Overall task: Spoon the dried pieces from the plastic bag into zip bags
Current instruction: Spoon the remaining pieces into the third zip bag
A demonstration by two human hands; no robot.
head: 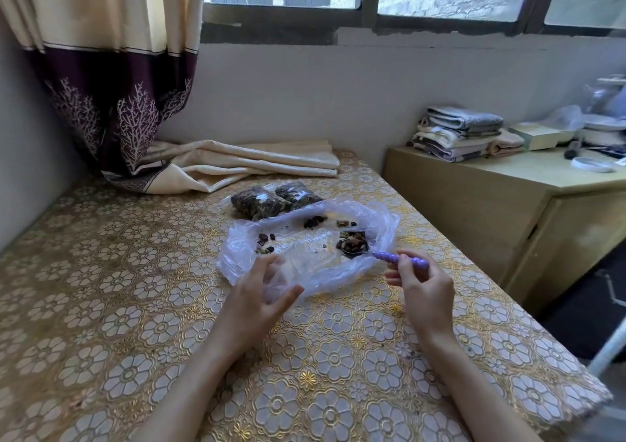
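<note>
Seemingly mid-scoop in the head view: the right hand (427,290) grips a purple-handled spoon (379,253), its bowl loaded among the dried pieces (352,238) in the plastic bag (305,252) spread on the tabletop (101,306). The left hand (261,292) pinches the bag's near edge. Two filled zip bags (274,199) lie just behind. Next likely needs an open zip bag; none shows.

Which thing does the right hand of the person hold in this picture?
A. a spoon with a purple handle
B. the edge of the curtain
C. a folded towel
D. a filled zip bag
A: the right hand pinches the purple handle of the spoon, whose bowl lies among dried pieces inside the plastic bag.
</note>
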